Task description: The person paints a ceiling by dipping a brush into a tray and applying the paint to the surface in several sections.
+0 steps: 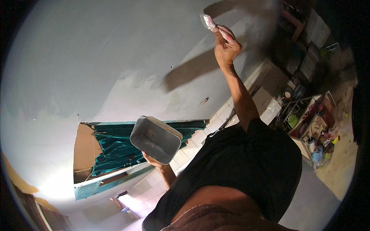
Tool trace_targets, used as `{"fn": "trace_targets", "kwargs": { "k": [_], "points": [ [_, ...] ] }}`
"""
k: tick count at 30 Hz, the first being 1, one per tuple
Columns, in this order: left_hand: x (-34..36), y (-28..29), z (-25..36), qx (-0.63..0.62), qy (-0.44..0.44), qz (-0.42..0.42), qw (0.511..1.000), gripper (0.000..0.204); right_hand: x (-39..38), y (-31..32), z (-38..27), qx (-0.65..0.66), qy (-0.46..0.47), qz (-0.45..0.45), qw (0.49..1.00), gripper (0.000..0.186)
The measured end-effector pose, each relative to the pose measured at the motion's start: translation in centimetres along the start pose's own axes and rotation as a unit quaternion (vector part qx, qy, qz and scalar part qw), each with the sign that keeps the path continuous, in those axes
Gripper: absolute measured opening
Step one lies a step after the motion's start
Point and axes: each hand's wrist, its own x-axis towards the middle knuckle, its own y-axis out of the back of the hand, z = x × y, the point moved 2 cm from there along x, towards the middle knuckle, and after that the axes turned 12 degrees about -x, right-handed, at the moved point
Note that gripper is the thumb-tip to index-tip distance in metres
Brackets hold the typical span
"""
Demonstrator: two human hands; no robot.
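Note:
My right hand is raised high and closed round the handle of a paintbrush. The brush has pale bristles and pinkish-white smears, and its head points up and left near the wall. Lower and to the left, my left hand grips the near bottom side of a rectangular plastic tub. Grey paint coats the inside of the tub; how full it is I cannot tell. Wet-looking grey covers much of the wall, ending in ragged brush strokes beside a paler patch.
Behind the tub a window opening has a dark green curtain. White tiles run along the lower wall. At right stands a box-like cabinet crowded with bottles and household clutter. A small fitting sticks to the wall.

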Motion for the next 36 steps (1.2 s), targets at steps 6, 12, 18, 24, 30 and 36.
{"fn": "trace_targets", "kwargs": {
  "k": [6,12,18,24,30,36],
  "points": [
    [-1.1,-0.2,0.0,0.004,0.0,-0.019,1.0,0.056,-10.1,-3.0,-8.4,0.035,0.069,-0.187,0.979,0.022],
    [-0.2,-1.5,-0.1,0.017,-0.035,0.056,0.998,0.06,-14.7,-4.0,-13.3,0.184,0.059,-0.36,0.913,0.022],
    [0.4,-0.1,-0.5,0.115,-0.01,-0.028,0.993,0.055,-2.8,-3.2,-4.7,0.156,-0.037,-0.216,0.963,0.011],
    [0.2,-2.1,-2.0,-0.056,0.024,0.003,0.998,0.057,5.5,1.8,2.5,0.099,-0.036,-0.039,0.994,0.014],
    [0.7,-3.0,-4.7,0.005,0.057,0.023,0.998,0.052,3.1,5.7,-1.4,0.062,-0.098,-0.192,0.975,0.016],
    [1.4,-5.5,-9.5,0.011,0.118,0.071,0.99,0.045,-1.2,5.9,-7.3,0.126,-0.125,-0.385,0.905,0.018]
  ]
}}
